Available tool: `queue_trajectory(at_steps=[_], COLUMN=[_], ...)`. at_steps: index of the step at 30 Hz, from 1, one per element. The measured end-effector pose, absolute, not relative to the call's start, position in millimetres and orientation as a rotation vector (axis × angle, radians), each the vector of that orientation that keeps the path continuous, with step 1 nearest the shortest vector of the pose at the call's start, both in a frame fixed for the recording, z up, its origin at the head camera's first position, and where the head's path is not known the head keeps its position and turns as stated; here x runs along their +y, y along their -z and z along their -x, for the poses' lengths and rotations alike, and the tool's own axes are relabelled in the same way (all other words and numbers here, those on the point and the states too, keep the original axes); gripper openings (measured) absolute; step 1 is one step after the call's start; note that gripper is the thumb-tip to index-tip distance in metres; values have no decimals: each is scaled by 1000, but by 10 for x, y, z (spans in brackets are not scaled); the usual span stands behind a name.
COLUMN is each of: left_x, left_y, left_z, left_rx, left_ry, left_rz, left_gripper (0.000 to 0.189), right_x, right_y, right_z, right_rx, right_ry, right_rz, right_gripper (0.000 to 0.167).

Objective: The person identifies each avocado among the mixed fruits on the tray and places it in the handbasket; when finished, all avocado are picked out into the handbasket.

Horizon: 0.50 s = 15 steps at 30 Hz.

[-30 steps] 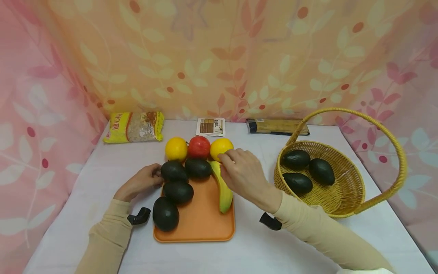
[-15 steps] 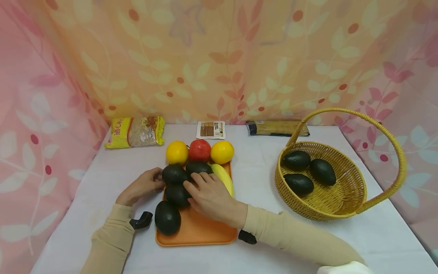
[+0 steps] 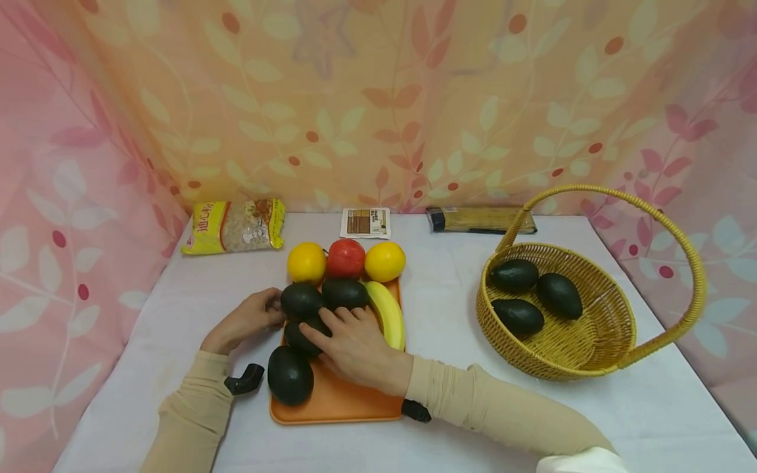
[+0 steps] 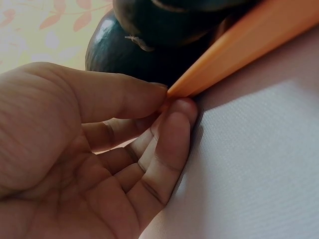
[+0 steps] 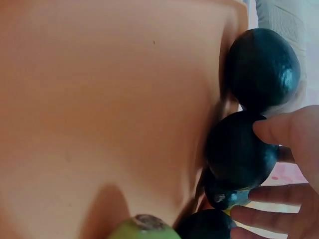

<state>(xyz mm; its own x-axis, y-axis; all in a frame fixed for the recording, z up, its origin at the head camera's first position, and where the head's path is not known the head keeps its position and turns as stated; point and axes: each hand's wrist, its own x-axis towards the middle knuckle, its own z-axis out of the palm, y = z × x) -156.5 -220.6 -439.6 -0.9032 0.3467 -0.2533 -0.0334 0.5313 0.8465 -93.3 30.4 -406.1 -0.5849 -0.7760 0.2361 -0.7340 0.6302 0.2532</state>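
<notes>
My left hand [image 3: 248, 322] pinches the left rim of the orange tray [image 3: 349, 408], thumb above and fingertips under the edge in the left wrist view. My right hand [image 3: 363, 351] lies over the tray with fingers spread. Its thumb touches a dark avocado [image 5: 241, 149] in the right wrist view, and the index finger is partly hidden behind that fruit. Other avocados sit near it: one at the tray's lower left [image 3: 290, 376], one upper left [image 3: 301, 301] and one upper middle [image 3: 344, 293]. A banana [image 3: 390, 318] lies along the tray's right side.
Behind the avocados stand two yellow fruits [image 3: 307, 263] with a red fruit [image 3: 345, 258] between them. A wicker basket [image 3: 597, 368] with a tall handle holds three avocados on the right. A yellow food bag [image 3: 233, 226], a small packet [image 3: 365, 223] and a long package [image 3: 481, 220] line the back.
My right hand has moved left and down from beside the banana and right yellow fruit onto the avocados, its thumb spreading farther left. My left hand stays at the tray's rim.
</notes>
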Motion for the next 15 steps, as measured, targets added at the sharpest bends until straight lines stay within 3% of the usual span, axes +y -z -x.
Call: queue_trajectory(at_steps=[15], left_x=[-2198], left_y=[4362], left_z=[1553], left_rx=[2362], left_ry=[-1352], left_rz=[-258], left_gripper=[39], right_x=[244], right_y=[4006], right_z=[918], right_rx=[-2528], right_ry=[150], right_rz=[-1289], right_gripper=[45])
